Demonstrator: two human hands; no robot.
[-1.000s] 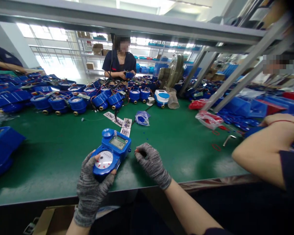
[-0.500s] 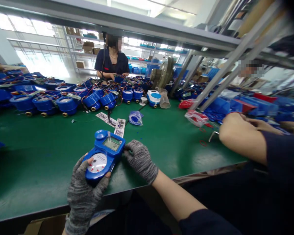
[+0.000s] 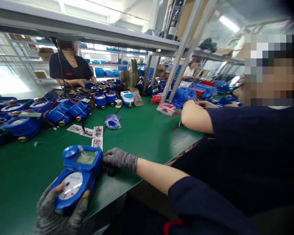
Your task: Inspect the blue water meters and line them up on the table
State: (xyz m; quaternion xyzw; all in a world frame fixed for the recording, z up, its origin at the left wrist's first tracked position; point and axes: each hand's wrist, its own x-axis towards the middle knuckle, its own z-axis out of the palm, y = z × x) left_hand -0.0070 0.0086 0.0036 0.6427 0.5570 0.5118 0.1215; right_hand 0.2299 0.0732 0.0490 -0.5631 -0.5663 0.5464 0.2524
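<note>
A blue water meter (image 3: pixel 92 176) with a round white dial and a grey display is tilted over the front of the bench. Its lower end sits in my left hand (image 3: pixel 55 209), which wears a grey fingerless glove and wraps the dial housing from both sides. At the upper right side of the meter is my right hand (image 3: pixel 120 159), gloved alike, with curled fingers against or just beside the casing. What those fingertips hold, if anything, is hidden. Printed paper labels (image 3: pixel 97 132) lie behind the meter, and a clear bag of blue parts (image 3: pixel 113 121) is further right.
Several blue meters (image 3: pixel 22 125) with loose wires line the left and back of the green bench (image 3: pixel 142 130). A fan (image 3: pixel 132 73) and metal posts (image 3: pixel 180 55) stand behind. Close on the right, a co-worker's arm (image 3: pixel 198 117) rests by a bag of red parts (image 3: pixel 166 108).
My view has swung to the right, so the bench items appear further left and the co-worker beside me shows more fully. My left hand keeps its grip on the meter; my right hand stays beside it.
</note>
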